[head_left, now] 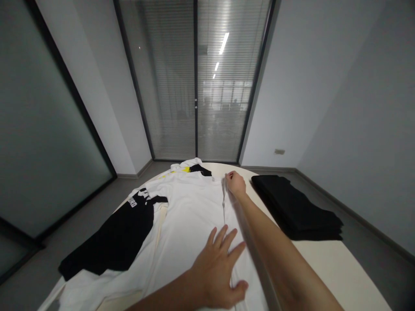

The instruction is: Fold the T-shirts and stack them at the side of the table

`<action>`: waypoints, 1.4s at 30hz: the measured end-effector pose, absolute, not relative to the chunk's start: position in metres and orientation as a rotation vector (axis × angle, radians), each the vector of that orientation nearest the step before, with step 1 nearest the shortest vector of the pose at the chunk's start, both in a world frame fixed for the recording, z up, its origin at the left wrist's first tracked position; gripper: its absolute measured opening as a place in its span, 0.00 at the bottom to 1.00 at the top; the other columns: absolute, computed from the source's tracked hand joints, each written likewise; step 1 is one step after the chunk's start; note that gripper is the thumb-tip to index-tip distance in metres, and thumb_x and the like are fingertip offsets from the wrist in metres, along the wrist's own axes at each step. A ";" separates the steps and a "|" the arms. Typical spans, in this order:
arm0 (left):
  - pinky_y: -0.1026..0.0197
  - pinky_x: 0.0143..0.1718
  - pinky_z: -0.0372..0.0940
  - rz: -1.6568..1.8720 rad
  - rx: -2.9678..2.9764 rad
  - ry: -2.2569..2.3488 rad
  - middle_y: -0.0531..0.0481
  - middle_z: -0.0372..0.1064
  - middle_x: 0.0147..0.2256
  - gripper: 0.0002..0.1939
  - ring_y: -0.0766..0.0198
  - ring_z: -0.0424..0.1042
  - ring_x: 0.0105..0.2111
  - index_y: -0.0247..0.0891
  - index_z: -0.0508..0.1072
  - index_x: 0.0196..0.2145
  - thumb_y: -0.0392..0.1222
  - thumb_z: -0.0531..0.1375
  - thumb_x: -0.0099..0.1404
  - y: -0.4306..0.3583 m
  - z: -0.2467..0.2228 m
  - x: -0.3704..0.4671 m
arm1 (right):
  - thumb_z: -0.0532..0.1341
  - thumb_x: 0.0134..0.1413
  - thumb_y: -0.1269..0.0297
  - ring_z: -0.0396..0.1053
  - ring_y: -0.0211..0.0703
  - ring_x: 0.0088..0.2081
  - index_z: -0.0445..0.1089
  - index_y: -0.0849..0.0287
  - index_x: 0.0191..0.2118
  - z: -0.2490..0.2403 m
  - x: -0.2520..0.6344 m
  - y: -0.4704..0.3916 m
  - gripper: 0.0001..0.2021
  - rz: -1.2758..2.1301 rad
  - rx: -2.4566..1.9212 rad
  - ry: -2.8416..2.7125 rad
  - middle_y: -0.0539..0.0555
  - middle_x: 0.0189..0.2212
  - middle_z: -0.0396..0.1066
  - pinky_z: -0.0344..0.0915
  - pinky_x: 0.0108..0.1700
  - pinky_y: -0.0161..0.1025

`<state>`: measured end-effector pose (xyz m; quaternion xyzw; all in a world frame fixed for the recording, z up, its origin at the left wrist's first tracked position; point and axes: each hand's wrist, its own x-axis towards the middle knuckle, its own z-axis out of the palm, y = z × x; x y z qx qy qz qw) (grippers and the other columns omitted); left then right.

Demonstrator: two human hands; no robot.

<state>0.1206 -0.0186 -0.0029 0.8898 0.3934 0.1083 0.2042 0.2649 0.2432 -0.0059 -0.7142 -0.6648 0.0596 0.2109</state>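
A white shirt (194,216) lies spread over the table in front of me, its long sleeve running down on the left. My left hand (220,268) rests flat on the lower part of this shirt, fingers spread. Farther up, my right hand (236,183) is closed at the shirt's upper right edge, with the fingertips pinching the cloth there. A crease or fold line runs down the cloth between the two hands. Under and beside the shirt on the left is a black garment (113,237) with white lettering.
A stack of folded black clothes (296,209) sits on the right side of the pale table (327,259). Cloth with yellow and black patches (186,169) lies at the far edge. Beyond stand glass doors (196,86) with blinds, and grey walls.
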 end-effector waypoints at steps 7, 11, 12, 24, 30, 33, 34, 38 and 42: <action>0.35 0.68 0.30 0.299 2.451 1.157 0.39 0.33 0.72 0.46 0.41 0.31 0.71 0.42 0.47 0.71 0.57 0.59 0.62 -0.020 -0.006 0.121 | 0.54 0.64 0.67 0.69 0.46 0.54 0.72 0.55 0.55 -0.014 0.265 0.240 0.17 0.208 -1.852 -1.926 0.58 0.53 0.73 0.62 0.54 0.37; 0.33 0.68 0.30 0.299 2.461 1.143 0.39 0.32 0.72 0.43 0.40 0.30 0.71 0.42 0.51 0.70 0.61 0.57 0.63 -0.020 -0.005 0.120 | 0.55 0.63 0.61 0.62 0.66 0.58 0.71 0.69 0.56 -0.021 0.280 0.236 0.21 0.147 -2.066 -1.746 0.74 0.55 0.67 0.61 0.55 0.54; 0.33 0.67 0.30 0.302 2.464 1.139 0.39 0.32 0.72 0.43 0.40 0.30 0.71 0.42 0.52 0.70 0.61 0.57 0.63 -0.020 -0.005 0.120 | 0.57 0.62 0.58 0.62 0.68 0.58 0.73 0.69 0.53 -0.022 0.284 0.236 0.21 0.152 -2.097 -1.731 0.75 0.54 0.67 0.61 0.55 0.56; 0.35 0.68 0.36 0.399 2.439 1.222 0.39 0.44 0.70 0.38 0.41 0.39 0.70 0.41 0.57 0.68 0.55 0.58 0.63 -0.021 -0.010 0.123 | 0.52 0.66 0.59 0.72 0.52 0.48 0.69 0.59 0.51 -0.026 0.299 0.246 0.15 0.276 -2.031 -1.767 0.61 0.43 0.76 0.64 0.49 0.44; 0.33 0.68 0.35 0.336 2.457 1.199 0.38 0.39 0.71 0.40 0.39 0.36 0.71 0.41 0.53 0.69 0.55 0.58 0.64 -0.020 -0.009 0.126 | 0.59 0.58 0.67 0.74 0.41 0.39 0.68 0.56 0.52 -0.025 0.309 0.243 0.16 0.367 -1.845 -1.905 0.51 0.38 0.78 0.63 0.43 0.33; 0.31 0.67 0.34 0.302 2.507 1.170 0.38 0.37 0.72 0.39 0.38 0.33 0.71 0.41 0.52 0.69 0.54 0.57 0.65 -0.021 -0.004 0.128 | 0.57 0.59 0.71 0.73 0.40 0.41 0.74 0.57 0.44 -0.024 0.318 0.240 0.12 0.378 -1.798 -1.942 0.53 0.41 0.78 0.63 0.45 0.32; 0.31 0.67 0.34 0.294 2.546 1.126 0.39 0.38 0.72 0.38 0.38 0.31 0.71 0.41 0.54 0.69 0.53 0.57 0.66 -0.021 -0.001 0.128 | 0.56 0.60 0.71 0.73 0.40 0.42 0.75 0.58 0.44 -0.024 0.321 0.239 0.12 0.379 -1.790 -1.949 0.54 0.42 0.78 0.63 0.46 0.32; 0.34 0.68 0.37 0.236 2.683 0.747 0.42 0.43 0.71 0.35 0.40 0.35 0.71 0.43 0.56 0.68 0.56 0.56 0.67 -0.023 0.010 0.128 | 0.56 0.61 0.70 0.73 0.40 0.46 0.73 0.56 0.52 -0.022 0.328 0.227 0.16 0.374 -1.770 -1.977 0.54 0.48 0.77 0.64 0.50 0.33; 0.35 0.67 0.41 0.176 2.654 0.629 0.39 0.40 0.71 0.42 0.38 0.36 0.70 0.40 0.50 0.70 0.63 0.55 0.67 -0.025 0.008 0.127 | 0.60 0.59 0.59 0.74 0.52 0.47 0.71 0.62 0.54 -0.017 0.330 0.204 0.20 0.326 -1.904 -1.923 0.63 0.46 0.77 0.66 0.50 0.42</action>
